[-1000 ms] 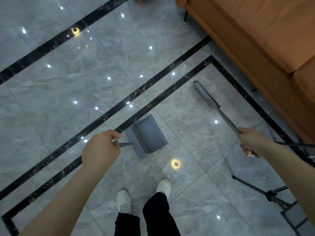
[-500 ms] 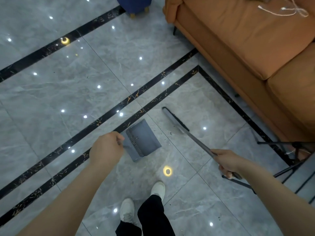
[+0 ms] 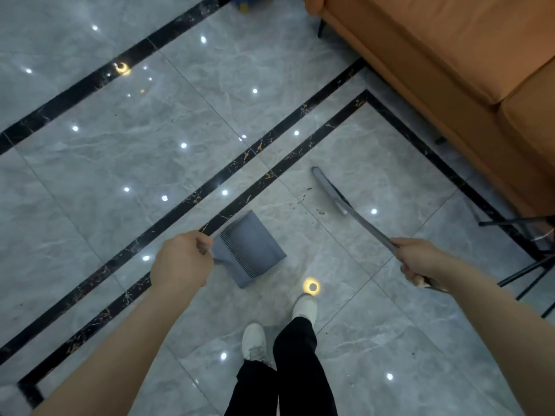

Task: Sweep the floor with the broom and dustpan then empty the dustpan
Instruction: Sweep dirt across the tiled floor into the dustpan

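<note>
While our left hand (image 3: pixel 181 261) grips the dustpan (image 3: pixel 250 247), our right hand (image 3: pixel 420 259) grips the broom (image 3: pixel 333 192), debris (image 3: pixel 303 199) between them.

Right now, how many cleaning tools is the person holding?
2. The dustpan is low over the floor ahead of the feet, its handle gripped by the left hand. The broom reaches toward the sofa, its handle gripped by the right hand.

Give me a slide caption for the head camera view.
Left hand holds dustpan, right hand draws broom toward debris beside sofa.
</note>
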Demonstrator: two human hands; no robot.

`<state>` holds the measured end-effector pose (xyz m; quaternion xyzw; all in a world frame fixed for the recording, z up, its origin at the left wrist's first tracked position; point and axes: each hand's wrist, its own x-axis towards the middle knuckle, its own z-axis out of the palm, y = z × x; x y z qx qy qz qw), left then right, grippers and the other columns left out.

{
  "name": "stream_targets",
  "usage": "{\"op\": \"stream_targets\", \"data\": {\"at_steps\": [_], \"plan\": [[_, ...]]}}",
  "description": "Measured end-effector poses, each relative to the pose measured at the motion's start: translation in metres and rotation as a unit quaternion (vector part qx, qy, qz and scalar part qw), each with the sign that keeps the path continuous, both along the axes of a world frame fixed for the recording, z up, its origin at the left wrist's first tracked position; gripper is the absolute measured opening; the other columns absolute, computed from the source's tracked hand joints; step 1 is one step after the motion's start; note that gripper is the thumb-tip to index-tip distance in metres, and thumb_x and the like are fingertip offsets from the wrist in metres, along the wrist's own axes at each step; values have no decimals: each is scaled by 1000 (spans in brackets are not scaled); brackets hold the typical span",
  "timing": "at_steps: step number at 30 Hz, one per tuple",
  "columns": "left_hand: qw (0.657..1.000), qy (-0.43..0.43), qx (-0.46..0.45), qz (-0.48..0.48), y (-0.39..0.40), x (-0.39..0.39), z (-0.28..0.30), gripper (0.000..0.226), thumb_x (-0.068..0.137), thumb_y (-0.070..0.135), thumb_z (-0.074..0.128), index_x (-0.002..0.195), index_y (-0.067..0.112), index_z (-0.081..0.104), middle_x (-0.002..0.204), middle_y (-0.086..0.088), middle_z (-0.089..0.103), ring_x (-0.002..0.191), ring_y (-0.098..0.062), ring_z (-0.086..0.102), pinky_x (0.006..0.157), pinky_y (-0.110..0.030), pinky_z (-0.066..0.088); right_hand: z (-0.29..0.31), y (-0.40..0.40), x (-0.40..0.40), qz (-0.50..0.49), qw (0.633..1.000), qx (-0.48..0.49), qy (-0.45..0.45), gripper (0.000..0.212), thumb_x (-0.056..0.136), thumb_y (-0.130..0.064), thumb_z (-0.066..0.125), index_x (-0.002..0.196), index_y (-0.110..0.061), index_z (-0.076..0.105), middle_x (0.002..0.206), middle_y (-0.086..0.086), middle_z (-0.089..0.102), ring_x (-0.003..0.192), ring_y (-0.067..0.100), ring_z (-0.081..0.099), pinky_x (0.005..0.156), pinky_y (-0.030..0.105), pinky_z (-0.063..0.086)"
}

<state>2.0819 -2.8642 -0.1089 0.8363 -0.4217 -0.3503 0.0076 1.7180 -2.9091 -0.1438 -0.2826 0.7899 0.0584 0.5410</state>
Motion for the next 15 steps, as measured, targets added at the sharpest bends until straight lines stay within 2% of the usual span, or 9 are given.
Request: {"op": "stream_targets", "data": {"at_steps": [3, 6, 11, 15], "plan": [[1000, 4, -8, 26, 15, 2, -5, 26, 88, 3, 51, 102, 18, 68, 95, -1, 68, 59, -25, 68, 61, -36, 58, -1, 14, 25, 27, 999, 34, -23, 42, 98, -6, 29, 130, -19, 52, 61, 6, 42, 44, 14, 33, 36, 18, 25], [999, 17, -15, 39, 23, 1, -5, 27, 86, 2, 53, 101, 19, 68, 95, -2, 68, 67, -28, 68, 67, -43, 59, 12, 28, 36, 50, 997, 51, -33, 42, 99, -9, 30, 134, -22, 48, 62, 7, 43, 42, 14, 33, 34, 18, 26], [999, 9, -24, 22, 23, 2, -1, 22, 85, 0, 52, 90, 16, 67, 83, -5, 68, 65, -30, 68, 63, -44, 58, 45, 31, 29, 23, 1000, 9, -20, 41, 99, -10, 35, 136, -22, 48, 61, 6, 38, 40, 12, 28, 31, 15, 22], [1000, 6, -26, 6, 23, 4, -6, 27, 85, -1, 50, 83, 23, 62, 82, -4, 69, 64, -29, 67, 61, -41, 57, 31, 29, 46, 50, 999, 0, 9, 44, 100, -9, 31, 140, -22, 44, 66, 9, 43, 43, 14, 33, 30, 16, 26]]}}
